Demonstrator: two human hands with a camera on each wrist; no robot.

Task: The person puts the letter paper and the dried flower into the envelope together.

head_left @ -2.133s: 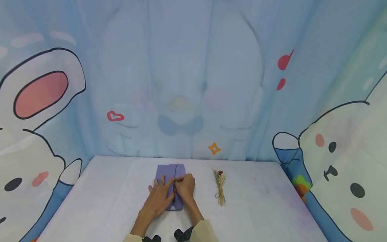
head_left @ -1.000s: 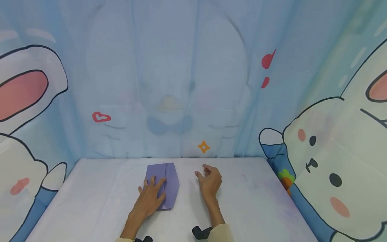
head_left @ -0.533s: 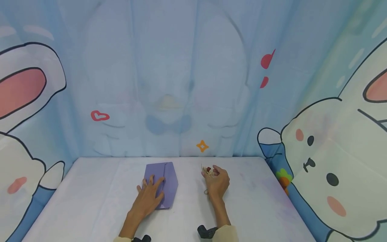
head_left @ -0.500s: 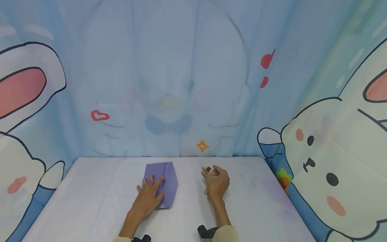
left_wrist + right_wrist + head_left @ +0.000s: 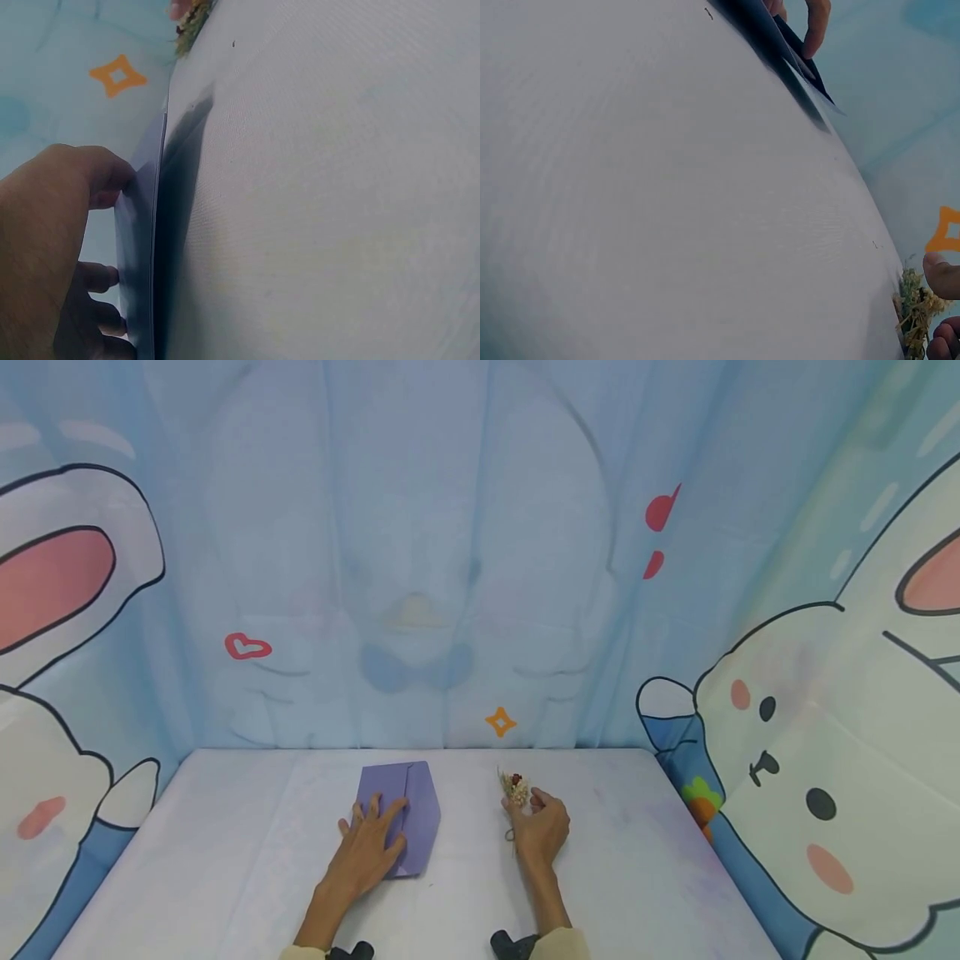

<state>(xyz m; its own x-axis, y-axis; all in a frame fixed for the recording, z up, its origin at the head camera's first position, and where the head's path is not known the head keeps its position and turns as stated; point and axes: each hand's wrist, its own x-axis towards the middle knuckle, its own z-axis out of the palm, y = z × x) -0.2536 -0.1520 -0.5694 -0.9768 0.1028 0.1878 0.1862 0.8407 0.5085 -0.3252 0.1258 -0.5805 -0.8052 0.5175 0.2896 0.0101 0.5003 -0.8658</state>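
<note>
Right hand (image 5: pixel 542 828) had left the purple envelope (image 5: pixel 408 806) and now gripped the dried flower sprig (image 5: pixel 515 787); left hand (image 5: pixel 370 847) stayed flat, pinning the envelope for the sprig.

This looks like a small staged craft corner, set up for recording rather than lived in; a soft blue fabric backdrop (image 5: pixel 420 552) hangs in folds on three sides and closes off the space; it is printed with large cartoon rabbits (image 5: pixel 817 760), a red heart (image 5: pixel 246 647), an orange star (image 5: pixel 500 722) and a faint bow; a white table (image 5: pixel 637 860) fills the floor of the booth, its surface a pale cloth-like sheet; the only working materials on it are paper and dried flowers, which fits handicraft; no household furniture, tools or shelves show.
</note>
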